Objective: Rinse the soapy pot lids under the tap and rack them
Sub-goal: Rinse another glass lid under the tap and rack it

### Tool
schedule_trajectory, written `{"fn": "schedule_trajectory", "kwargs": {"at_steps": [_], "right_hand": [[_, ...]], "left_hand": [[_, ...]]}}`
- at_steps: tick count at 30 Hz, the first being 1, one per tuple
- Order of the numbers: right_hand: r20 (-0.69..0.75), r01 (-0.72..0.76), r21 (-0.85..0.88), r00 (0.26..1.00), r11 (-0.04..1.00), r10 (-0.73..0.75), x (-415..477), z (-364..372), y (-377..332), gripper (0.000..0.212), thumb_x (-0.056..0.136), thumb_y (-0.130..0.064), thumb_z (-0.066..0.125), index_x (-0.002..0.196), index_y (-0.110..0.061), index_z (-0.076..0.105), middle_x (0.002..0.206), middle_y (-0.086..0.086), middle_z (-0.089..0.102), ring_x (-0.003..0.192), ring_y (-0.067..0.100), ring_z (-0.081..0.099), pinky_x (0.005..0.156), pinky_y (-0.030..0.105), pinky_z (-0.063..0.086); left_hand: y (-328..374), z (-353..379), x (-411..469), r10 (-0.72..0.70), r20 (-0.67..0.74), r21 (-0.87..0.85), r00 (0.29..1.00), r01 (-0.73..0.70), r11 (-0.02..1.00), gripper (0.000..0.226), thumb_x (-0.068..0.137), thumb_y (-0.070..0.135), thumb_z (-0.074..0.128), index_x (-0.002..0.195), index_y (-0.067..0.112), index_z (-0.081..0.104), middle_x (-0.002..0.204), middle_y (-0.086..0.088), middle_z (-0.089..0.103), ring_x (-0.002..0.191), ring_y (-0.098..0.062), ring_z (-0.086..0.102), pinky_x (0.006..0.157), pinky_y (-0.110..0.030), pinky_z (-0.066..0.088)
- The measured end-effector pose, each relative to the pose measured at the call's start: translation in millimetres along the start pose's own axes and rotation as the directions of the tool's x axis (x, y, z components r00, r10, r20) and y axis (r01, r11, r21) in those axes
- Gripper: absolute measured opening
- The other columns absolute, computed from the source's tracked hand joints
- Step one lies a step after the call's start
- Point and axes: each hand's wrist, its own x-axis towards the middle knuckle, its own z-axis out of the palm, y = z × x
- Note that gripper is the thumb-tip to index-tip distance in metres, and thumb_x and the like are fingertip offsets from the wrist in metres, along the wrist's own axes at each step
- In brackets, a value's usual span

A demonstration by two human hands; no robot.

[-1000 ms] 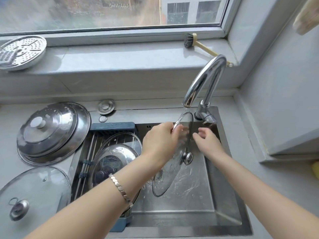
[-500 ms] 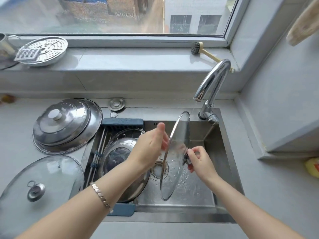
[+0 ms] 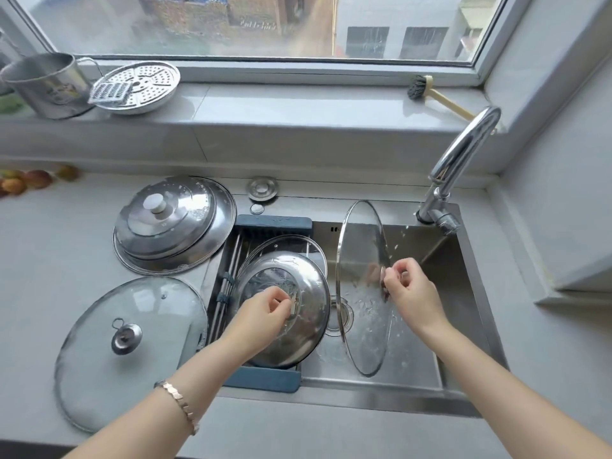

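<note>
The left grip (image 3: pixel 261 313) has let go of the glass lid (image 3: pixel 361 250) and moved to the rack (image 3: pixel 265 379) at 9 o'clock, where it pinches the steel lid (image 3: pixel 314 329) at its knob. The right grip (image 3: pixel 414 289), clamped on the knob, now holds the glass lid alone, on edge in the sink (image 3: pixel 463 270), away from the tap (image 3: pixel 463 154) at 1 o'clock. Rinsing looks done and racking is next. The rack holds the steel lid over a second lid (image 3: pixel 298 243).
</note>
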Motion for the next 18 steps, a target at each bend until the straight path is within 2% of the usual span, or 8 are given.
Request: {"fn": "schedule_trajectory", "kwargs": {"at_steps": [2,6,10,14,18], "right_hand": [[0.06,-0.008,-0.094,0.998,0.996,0.014,1.4,7.6,-10.6,0.019,0.09,-0.034,0.05,0.082,-0.016,0.049,0.062,-0.005,0.058,0.064,0.018,0.053,0.06,0.03,0.037],[0.091,0.054,-0.403,0.996,0.914,-0.019,15.9,31.8,-48.2,0.024,0.089,-0.043,0.045,0.092,-0.022,0.054,0.08,-0.002,0.061,0.078,0.026,0.055,0.064,0.031,0.037],[0.167,0.212,-0.626,0.976,0.75,-0.137,37.7,72.8,-94.2,0.027,0.088,-0.045,0.043,0.097,-0.023,0.055,0.095,0.003,0.065,0.093,0.027,0.059,0.066,0.029,0.034],[0.282,0.336,-0.75,0.942,0.57,-0.184,56.3,128.4,-117.8,0.032,0.087,-0.044,0.044,0.103,-0.019,0.056,0.1,0.007,0.066,0.096,0.028,0.061,0.068,0.029,0.035],[0.371,0.393,-0.818,0.919,0.421,-0.137,68.5,173.9,-120.7,0.035,0.087,-0.045,0.048,0.107,-0.017,0.055,0.105,0.005,0.065,0.1,0.027,0.06,0.069,0.028,0.036]], "left_hand": [[-12.0,-9.9,0.8,-0.018,-0.024,-0.009,1.0,0.018,1.0,0.012,0.093,0.028,0.046,0.092,0.027,0.058,0.088,0.002,0.068,0.086,-0.017,0.065,0.08,-0.034,0.05],[-36.6,-32.4,1.6,-0.054,-0.053,-0.069,0.997,0.05,0.996,0.014,0.09,0.023,0.049,0.081,0.031,0.056,0.083,0.002,0.068,0.085,-0.019,0.065,0.081,-0.035,0.051],[-56.7,-56.2,1.6,-0.048,-0.088,-0.107,0.995,0.039,0.994,0.014,0.09,0.018,0.049,0.083,0.026,0.057,0.08,0.0,0.067,0.082,-0.019,0.063,0.072,-0.025,0.046],[-75.7,-78.0,3.7,-0.068,-0.087,-0.139,0.994,0.056,0.989,0.019,0.091,0.019,0.047,0.078,0.03,0.054,0.083,0.0,0.066,0.085,-0.018,0.062,0.069,-0.028,0.045],[-92.0,-97.1,8.5,-0.08,-0.1,-0.158,0.992,0.064,0.985,0.012,0.091,0.02,0.046,0.087,0.025,0.057,0.091,-0.004,0.066,0.09,-0.021,0.063,0.08,-0.032,0.048]]}}
